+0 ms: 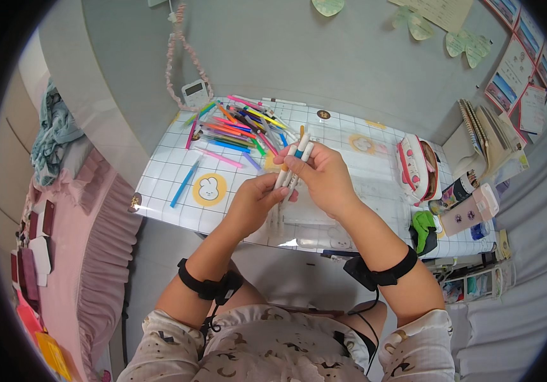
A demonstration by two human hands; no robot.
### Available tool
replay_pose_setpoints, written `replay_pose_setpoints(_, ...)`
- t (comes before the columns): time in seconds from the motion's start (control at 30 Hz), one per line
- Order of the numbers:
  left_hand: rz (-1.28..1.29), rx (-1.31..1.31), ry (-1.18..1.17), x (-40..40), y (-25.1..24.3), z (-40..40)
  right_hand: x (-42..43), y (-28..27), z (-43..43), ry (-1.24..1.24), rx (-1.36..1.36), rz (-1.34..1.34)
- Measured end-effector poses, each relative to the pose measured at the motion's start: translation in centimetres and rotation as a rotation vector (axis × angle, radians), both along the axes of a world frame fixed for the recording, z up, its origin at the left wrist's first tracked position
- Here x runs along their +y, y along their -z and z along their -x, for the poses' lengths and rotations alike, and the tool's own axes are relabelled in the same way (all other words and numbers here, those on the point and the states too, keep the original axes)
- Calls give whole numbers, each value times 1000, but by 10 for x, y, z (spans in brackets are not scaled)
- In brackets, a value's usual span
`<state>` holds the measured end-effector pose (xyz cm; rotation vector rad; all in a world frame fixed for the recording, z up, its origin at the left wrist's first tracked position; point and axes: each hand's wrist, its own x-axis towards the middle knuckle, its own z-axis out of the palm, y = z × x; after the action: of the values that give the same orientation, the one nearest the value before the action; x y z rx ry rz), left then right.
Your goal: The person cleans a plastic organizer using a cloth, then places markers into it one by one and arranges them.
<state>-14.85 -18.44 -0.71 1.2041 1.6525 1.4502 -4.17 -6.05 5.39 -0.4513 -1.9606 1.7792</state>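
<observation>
Both my hands hold a small bunch of white-barrelled marker pens (300, 149) over the middle of the desk. My left hand (253, 203) grips their lower ends, and my right hand (326, 174) pinches them higher up, near bands of orange and blue. Behind and left of my hands lies a loose heap of colourful marker pens (240, 126). A blue pen (185, 184) and a pink pen (223, 158) lie apart from the heap. Clear plastic cases (373, 203) rest on the desk, partly hidden by my right hand and forearm.
On the right of the desk (159, 193) are a pencil case (414, 167), a tube of pencils (454, 192), a pink bottle (466, 212) and a green item (423, 227). A white digital timer (195, 93) stands at the back left. Notebooks (474, 126) stand at the back right.
</observation>
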Motion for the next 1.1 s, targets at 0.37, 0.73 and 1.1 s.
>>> replay_pose_setpoints(0.37,-59,417,-117,-11,15,-5,10,38,-17,-19,27,-78)
replay_pose_setpoints(0.73,-41,739,138,-28,18,4,9,57,-10,-13,-134,108)
replay_pose_setpoints(1.1,18,821,135,-28,19,3,24,81,-21,105,-360,-383)
